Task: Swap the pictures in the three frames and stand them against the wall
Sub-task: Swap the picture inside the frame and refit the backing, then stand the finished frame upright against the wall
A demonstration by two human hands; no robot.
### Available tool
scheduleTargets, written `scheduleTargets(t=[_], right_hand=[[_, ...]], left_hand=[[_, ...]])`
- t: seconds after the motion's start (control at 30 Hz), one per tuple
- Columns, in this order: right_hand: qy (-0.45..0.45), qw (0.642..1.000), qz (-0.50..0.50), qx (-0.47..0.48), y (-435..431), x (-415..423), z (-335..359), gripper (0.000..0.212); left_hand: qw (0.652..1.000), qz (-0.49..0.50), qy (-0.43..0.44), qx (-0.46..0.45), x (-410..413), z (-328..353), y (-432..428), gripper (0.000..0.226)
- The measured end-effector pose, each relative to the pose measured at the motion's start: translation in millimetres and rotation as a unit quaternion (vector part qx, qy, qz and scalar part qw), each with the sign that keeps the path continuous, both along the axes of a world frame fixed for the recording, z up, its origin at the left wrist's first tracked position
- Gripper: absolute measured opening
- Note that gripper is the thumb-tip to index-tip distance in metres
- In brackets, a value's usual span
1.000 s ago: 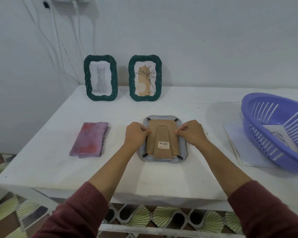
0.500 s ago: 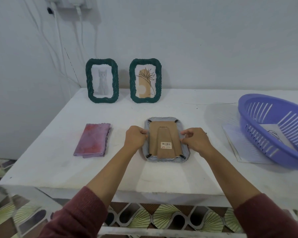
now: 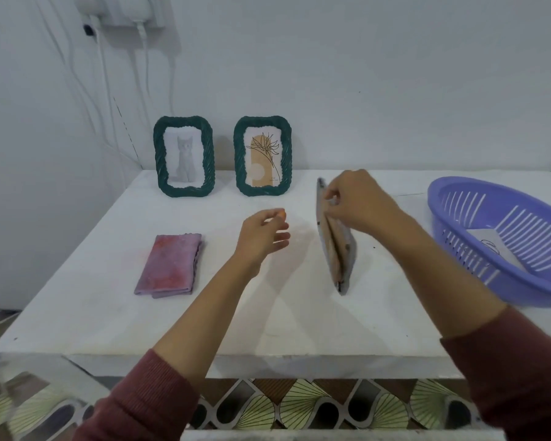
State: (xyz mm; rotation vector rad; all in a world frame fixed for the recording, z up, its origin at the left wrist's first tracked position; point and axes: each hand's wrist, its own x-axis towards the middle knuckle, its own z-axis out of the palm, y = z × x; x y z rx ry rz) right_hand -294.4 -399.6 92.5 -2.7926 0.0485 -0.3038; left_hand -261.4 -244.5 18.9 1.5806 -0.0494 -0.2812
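The right hand (image 3: 355, 198) pinches the upper part of a grey picture frame (image 3: 336, 240), fingers curled over its brown cardboard back, and holds it on edge above the white table (image 3: 268, 313), its lower corner close to the surface; whether that corner touches the table cannot be told; the right forearm runs in from the lower right in a dark red sleeve (image 3: 522, 370); the left hand (image 3: 263, 235) hovers over the middle of the table, holding nothing, fingers loosely apart and half curled, thumb uppermost, well clear of the frame; its arm reaches in from the lower left; at the back, two green frames stand upright against the wall (image 3: 363, 74), the left one (image 3: 185, 155) showing a grey cat, the right one (image 3: 263, 155) a line-drawn flower; a folded pink cloth (image 3: 169, 265) lies flat to the left; a purple slotted basket (image 3: 503, 233) sits at the right edge with a sheet of paper (image 3: 493, 249) bearing a line drawing inside it.
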Motion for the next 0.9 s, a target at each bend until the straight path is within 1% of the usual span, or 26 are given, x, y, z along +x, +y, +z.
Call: scheduleTargets(t=[0.03,0.1,0.17,0.2,0.27,0.33,0.37,0.4,0.43,0.5,0.53,0.57,0.63,0.67,0.8,0.87,0.9], right_hand=[[0.004,1.0,0.027,0.014,11.8,-1.0,0.3,0.024],[0.025,0.994,0.066,0.083,28.9,-2.3,-5.0,0.025],[0.057,0.979,0.091,0.174,33.5,-1.9,-17.9,0.022],[0.062,0.973,0.088,0.203,31.5,-0.8,-27.6,0.022],[0.047,0.974,0.034,0.219,19.9,1.7,-52.0,0.024],[0.032,0.974,-0.044,0.22,5.3,1.2,-79.4,0.03],[0.037,0.973,-0.071,0.217,-0.6,-0.4,-92.4,0.034],[0.05,0.973,-0.085,0.211,-4.6,-2.3,-104.0,0.038],[0.067,0.973,-0.089,0.204,-6.9,-3.9,-113.7,0.043],[0.094,0.973,-0.082,0.195,-7.4,-7.0,-128.0,0.05],[0.097,0.975,-0.073,0.184,-6.8,-7.7,-133.8,0.052],[0.098,0.979,-0.065,0.168,-6.0,-8.3,-138.7,0.053],[0.095,0.985,-0.059,0.131,-4.8,-8.5,-145.3,0.052],[0.094,0.986,-0.061,0.12,-4.4,-8.8,-146.8,0.051],[0.103,0.988,-0.071,0.088,-1.7,-10.0,-149.2,0.051],[0.107,0.988,-0.076,0.08,0.5,-9.6,-149.5,0.051],[0.106,0.988,-0.08,0.079,1.0,-9.0,-150.0,0.051]], left_hand=[[0.999,-0.002,0.017,-0.03,-1.0,5.3,-0.9,0.023],[0.998,0.0,0.027,-0.049,-1.1,9.6,-0.5,0.024],[0.999,0.031,0.015,-0.016,1.7,5.4,2.8,0.027],[0.999,0.052,0.01,0.013,4.3,-0.2,5.7,0.03],[0.995,0.071,0.009,0.069,5.5,-13.8,12.7,0.037],[0.988,0.073,0.0,0.137,2.8,-27.2,18.5,0.042],[0.984,0.069,-0.013,0.164,1.6,-33.1,20.4,0.039],[0.98,0.058,-0.034,0.19,0.7,-38.1,21.9,0.031],[0.973,0.045,-0.059,0.221,0.2,-41.7,22.3,0.023],[0.954,0.031,-0.109,0.278,4.9,-50.8,22.5,0.038],[0.946,0.026,-0.125,0.297,8.1,-55.1,22.1,0.04],[0.938,0.02,-0.142,0.314,10.7,-59.0,21.2,0.035],[0.93,0.011,-0.161,0.329,14.1,-64.0,18.8,0.027],[0.929,0.009,-0.163,0.332,14.5,-65.3,17.0,0.027],[0.915,0.012,-0.201,0.349,14.5,-70.6,11.9,0.043],[0.916,0.009,-0.201,0.347,13.0,-69.9,12.1,0.042],[0.918,0.015,-0.2,0.343,10.8,-66.5,13.0,0.036]])
